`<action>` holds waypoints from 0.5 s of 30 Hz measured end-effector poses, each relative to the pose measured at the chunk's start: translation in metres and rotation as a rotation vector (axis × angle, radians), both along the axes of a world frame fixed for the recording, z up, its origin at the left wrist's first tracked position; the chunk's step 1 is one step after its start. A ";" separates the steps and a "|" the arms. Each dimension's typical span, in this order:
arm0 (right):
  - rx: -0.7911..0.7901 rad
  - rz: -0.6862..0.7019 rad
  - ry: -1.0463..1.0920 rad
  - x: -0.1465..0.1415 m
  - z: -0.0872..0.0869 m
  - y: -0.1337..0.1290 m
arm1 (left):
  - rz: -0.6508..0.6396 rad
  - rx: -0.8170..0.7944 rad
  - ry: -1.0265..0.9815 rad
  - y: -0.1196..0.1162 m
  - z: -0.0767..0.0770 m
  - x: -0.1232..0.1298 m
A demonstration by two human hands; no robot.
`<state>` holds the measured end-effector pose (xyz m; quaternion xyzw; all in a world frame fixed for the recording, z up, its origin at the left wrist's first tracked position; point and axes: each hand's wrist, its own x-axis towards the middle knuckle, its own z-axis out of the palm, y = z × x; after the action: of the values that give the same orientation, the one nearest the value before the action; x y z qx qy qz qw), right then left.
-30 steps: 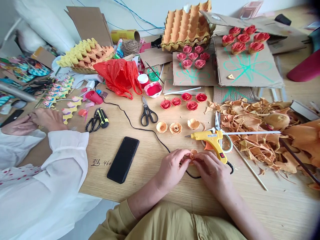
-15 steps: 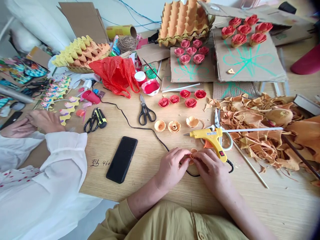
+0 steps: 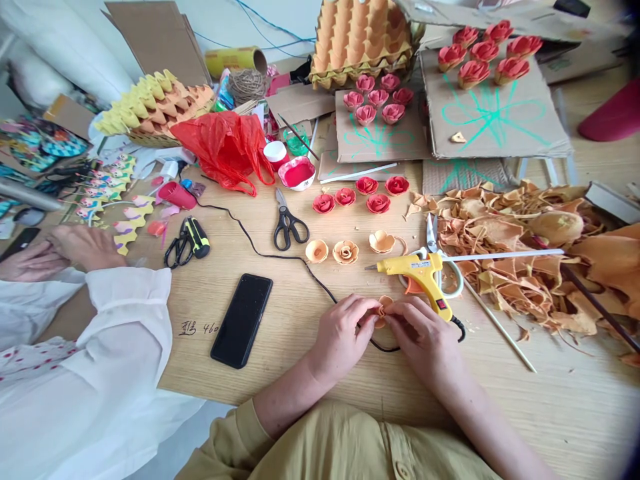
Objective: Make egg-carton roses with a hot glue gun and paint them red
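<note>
Between my two hands is a small orange egg-carton flower, partly hidden by my fingers. My left hand pinches it from the left, and my right hand grips its right side. Just beyond my right hand a yellow hot glue gun lies on its side with a white glue stick in its back. White-handled scissors lie partly under the gun. Past my hands sit three unpainted pieces: a plain cup, a rose and an open flower.
Several red roses stand behind, others on cardboard. Carton scraps pile up at right. A phone, black scissors and a cord lie left. Another person's hands rest at far left. Red paint stands farther back.
My fingers have shifted slightly around the orange flower, and more of its petals show now. Both hands stay in place; the whole view has moved a little.
</note>
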<state>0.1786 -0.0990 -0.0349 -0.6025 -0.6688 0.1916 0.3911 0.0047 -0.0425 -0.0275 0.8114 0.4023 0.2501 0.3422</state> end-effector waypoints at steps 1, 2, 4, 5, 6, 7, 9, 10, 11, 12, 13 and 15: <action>0.000 0.008 -0.001 0.000 0.000 0.000 | -0.003 0.002 -0.001 0.000 0.000 0.000; 0.001 0.014 -0.001 0.000 0.000 0.000 | -0.005 0.007 -0.007 0.000 0.000 0.000; 0.006 0.021 -0.003 0.000 0.000 0.000 | -0.008 0.019 -0.028 0.000 -0.001 0.000; 0.010 0.021 -0.006 0.000 -0.001 0.000 | -0.009 0.027 -0.041 0.000 -0.001 -0.001; 0.014 0.019 -0.012 0.000 -0.001 0.000 | -0.011 0.038 -0.051 0.000 -0.002 -0.001; 0.018 0.015 -0.019 0.000 -0.001 -0.001 | -0.019 0.051 -0.056 0.000 -0.003 -0.001; 0.032 0.005 -0.034 0.001 -0.001 -0.001 | -0.051 0.089 -0.059 -0.001 -0.005 -0.002; 0.043 -0.001 -0.039 0.000 -0.001 -0.001 | -0.067 0.111 -0.059 -0.001 -0.006 -0.003; 0.057 -0.005 -0.045 0.000 -0.001 0.000 | -0.081 0.130 -0.058 -0.001 -0.007 -0.003; 0.071 -0.008 -0.050 0.000 0.000 0.000 | -0.093 0.146 -0.055 -0.001 -0.007 -0.003; 0.085 -0.010 -0.055 0.000 0.000 0.001 | -0.100 0.157 -0.048 -0.001 -0.008 -0.004; 0.094 -0.012 -0.061 -0.001 0.002 0.001 | -0.103 0.172 -0.027 -0.001 -0.008 -0.004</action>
<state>0.1779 -0.0982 -0.0330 -0.5929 -0.6852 0.1393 0.3995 0.0010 -0.0432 -0.0352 0.8540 0.3325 0.2767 0.2891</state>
